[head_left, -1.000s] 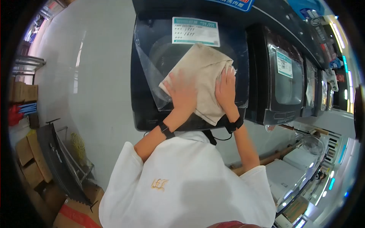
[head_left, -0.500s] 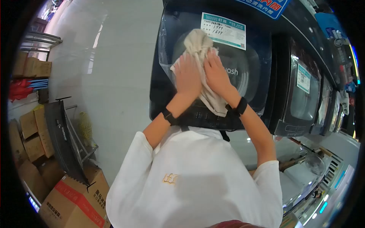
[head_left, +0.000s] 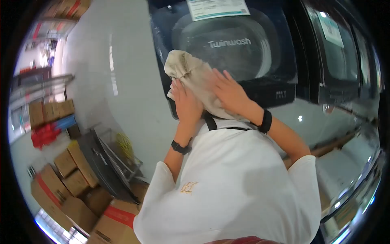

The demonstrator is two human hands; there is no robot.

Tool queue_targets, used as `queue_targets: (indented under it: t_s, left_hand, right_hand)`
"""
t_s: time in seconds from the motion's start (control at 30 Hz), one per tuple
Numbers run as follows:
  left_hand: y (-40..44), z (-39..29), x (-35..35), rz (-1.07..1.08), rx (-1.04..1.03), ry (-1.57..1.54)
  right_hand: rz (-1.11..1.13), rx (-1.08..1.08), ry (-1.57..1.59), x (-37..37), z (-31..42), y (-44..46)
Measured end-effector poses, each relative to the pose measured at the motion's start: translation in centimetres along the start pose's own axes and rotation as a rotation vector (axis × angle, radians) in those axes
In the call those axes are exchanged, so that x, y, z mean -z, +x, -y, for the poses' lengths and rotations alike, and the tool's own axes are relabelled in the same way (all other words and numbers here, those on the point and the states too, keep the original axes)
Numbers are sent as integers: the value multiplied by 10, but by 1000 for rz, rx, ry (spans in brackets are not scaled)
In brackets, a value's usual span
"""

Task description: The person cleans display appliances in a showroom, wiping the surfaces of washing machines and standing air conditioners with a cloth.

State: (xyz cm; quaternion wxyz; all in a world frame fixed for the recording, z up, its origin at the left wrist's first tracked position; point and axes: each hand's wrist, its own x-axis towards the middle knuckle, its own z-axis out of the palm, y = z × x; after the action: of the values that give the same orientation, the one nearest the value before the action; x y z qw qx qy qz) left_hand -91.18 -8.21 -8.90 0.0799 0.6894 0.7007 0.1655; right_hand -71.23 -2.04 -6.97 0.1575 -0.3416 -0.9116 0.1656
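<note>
Work under way at the near left corner

A crumpled beige fabric cloth is spread across the near left part of a glossy, dark blue-black washing machine, its far end bunched. The cloth is pressed by both hands: the left hand is laid along its left side, fingers extended, and the right hand is set on its right side, fingers outstretched and blurred. Neither is clenched; whether any fabric is pinched cannot be told.

The work is judged to be midway, since the cloth is not yet put aside. The rounded dark glass window is left mostly uncovered, as is the white-and-green paper label. How much surface is already done cannot be told.
</note>
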Motion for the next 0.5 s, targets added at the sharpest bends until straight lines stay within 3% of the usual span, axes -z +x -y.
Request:
queue_targets:
  t_s: [0.17,0.3,0.4,0.5]
  left_hand:
    - [27,-38,-7,107,-260,-120]
    - [40,-87,-28,221,-475,-161]
    - [40,-118,-40,297,-600,-189]
    - [38,-140,-48,301,-679,-185]
  right_hand:
    - [-197,-383,-236,24,-36,-42]
    - [-306,-460,-204,15,-26,-93]
    - [-245,-523,-196,9,-22,-132]
    - [-338,-681,-337,15,-56,-153]
